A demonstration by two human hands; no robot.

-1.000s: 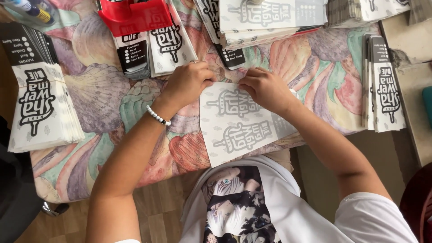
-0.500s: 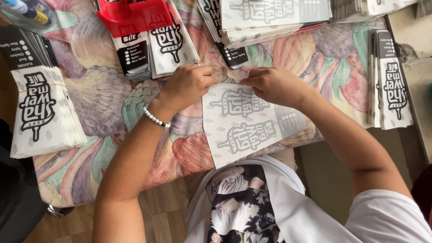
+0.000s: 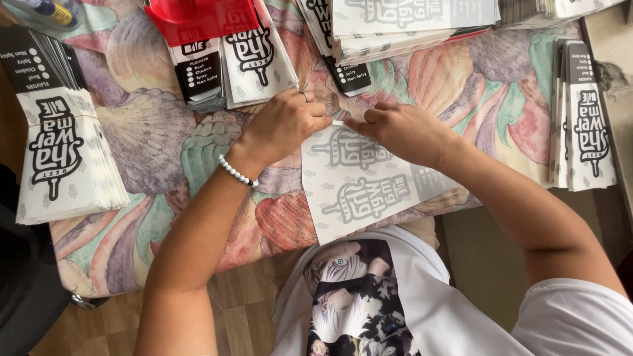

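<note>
left hand: curled over the far-left corner of the flat paper sheet I've got in front of me. Fingers are bent and pressing or pinching the top edge; a ring shows on one finger, and there's a white bead bracelet on the wrist.

right hand: same deal on the other side. Fingers folded down onto the sheet's top edge, fingertips almost meeting the left ones. Can't honestly tell if it's pinching a fold or just pressing flat, since the knuckles hide the edge.

paper sheet: white-grey with a big printed logo design, lying flat on the surface, near edge hanging a bit over the side toward my shirt. It sits pretty much dead centre between my forearms.

surface: covered in a cloth with big pastel seashell shapes, pink, green and purple.

left stack: pile of finished white bags with black lettering, well apart from my hands, by the left edge.

far stacks: more of the same bags just beyond my left hand, with a red plastic thing lying on top of them.

flat pile: a stack of unfolded sheets at the far edge, beyond my right hand.

right stack: another bundle of bags at the right edge, well away from everything.

floor: wooden boards showing under the surface's near edge.
</note>
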